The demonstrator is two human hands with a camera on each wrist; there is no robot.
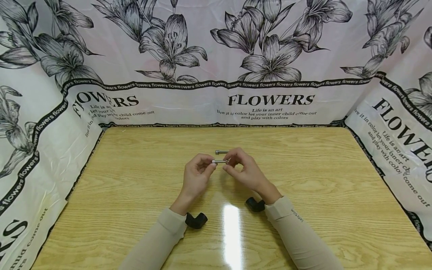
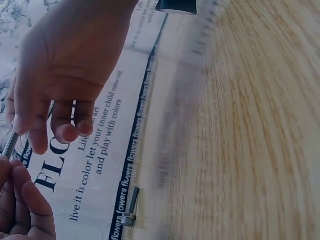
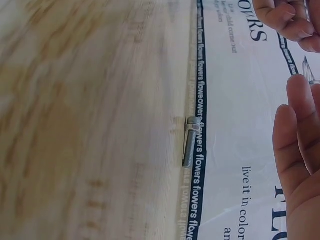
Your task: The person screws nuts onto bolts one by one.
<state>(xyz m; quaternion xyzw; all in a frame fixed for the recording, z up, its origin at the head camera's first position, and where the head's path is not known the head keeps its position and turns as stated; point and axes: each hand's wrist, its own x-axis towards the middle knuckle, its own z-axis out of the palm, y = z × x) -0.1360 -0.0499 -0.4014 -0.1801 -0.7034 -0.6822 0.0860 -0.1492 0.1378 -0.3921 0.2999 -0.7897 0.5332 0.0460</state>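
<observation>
My left hand [image 1: 197, 175] pinches the head end of a silvery bolt [image 1: 220, 161] between thumb and fingers, above the table. At the bolt's other end, the thumb and fingertips of my right hand [image 1: 249, 173] close around the tip; a small shiny bit shows there, too small to make out. In the left wrist view the threaded shank [image 2: 10, 145] runs between both hands. A second bolt [image 1: 221, 152] lies on the table just beyond the hands, partly covered by the right fingers. The right wrist view shows this second bolt [image 3: 190, 142] whole, with a collar near its head.
Two black bent tubes lie near the wrists: one elbow [image 1: 196, 221] beside the left cuff, another elbow [image 1: 254, 204] by the right cuff. A wood-grain table [image 1: 135, 180] lies under everything. Flower-printed sheeting [image 1: 182, 105] walls the back and both sides.
</observation>
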